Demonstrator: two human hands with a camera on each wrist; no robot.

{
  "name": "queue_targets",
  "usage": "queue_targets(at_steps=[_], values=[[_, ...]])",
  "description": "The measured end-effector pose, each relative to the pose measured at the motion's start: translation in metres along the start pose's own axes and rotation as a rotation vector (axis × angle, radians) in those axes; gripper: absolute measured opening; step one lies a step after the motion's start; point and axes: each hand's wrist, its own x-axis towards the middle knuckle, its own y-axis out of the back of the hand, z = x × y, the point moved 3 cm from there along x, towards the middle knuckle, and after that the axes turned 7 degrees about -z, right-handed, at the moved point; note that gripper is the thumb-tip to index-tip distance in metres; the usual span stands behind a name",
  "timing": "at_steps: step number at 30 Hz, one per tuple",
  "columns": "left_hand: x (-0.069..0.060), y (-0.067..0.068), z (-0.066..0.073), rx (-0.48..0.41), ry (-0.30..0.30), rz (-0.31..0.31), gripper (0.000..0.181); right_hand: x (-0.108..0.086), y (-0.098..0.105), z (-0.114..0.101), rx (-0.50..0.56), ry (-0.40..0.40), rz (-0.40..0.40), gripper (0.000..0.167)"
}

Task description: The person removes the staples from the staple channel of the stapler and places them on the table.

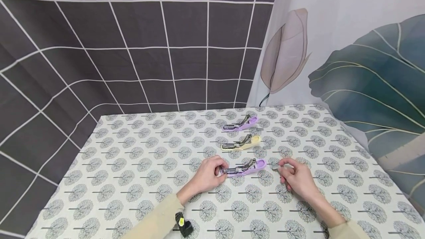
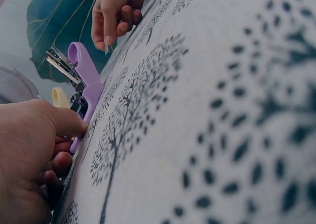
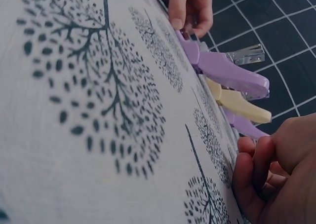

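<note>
Closest to me lies a purple stapler (image 1: 261,164), opened up so its metal magazine and raised inner parts show. My left hand (image 1: 210,172) pinches its left end between thumb and fingers, as the left wrist view (image 2: 91,81) also shows. Just off the stapler's right end, my right hand (image 1: 298,180) pinches a small grey staple strip (image 1: 275,169) at its fingertips. That strip shows under the fingertips in the left wrist view too; in the right wrist view it is hidden behind the right hand (image 3: 281,169).
Behind the near stapler lie an opened yellow stapler (image 1: 256,141) and, farther back, another opened purple stapler (image 1: 253,121). Small grey strips lie by their right ends, one (image 1: 267,147) beside the yellow stapler. A tree-patterned cloth (image 1: 132,172) covers the table; a dark checked curtain (image 1: 186,62) hangs behind.
</note>
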Motion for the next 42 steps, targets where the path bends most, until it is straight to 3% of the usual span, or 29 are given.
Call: queue_targets(at_steps=[29,37,42], values=[[0.001,-0.001,0.001,0.005,0.009,0.000,0.021,0.002,-0.004,-0.004,-0.250,-0.002,-0.028,0.012],[0.000,-0.001,0.000,-0.013,0.014,-0.006,0.021,0.003,-0.005,-0.008,-0.268,-0.027,-0.039,0.012],[0.000,-0.001,-0.001,-0.042,0.016,-0.010,0.021,0.002,-0.003,-0.008,-0.214,-0.040,-0.059,0.015]])
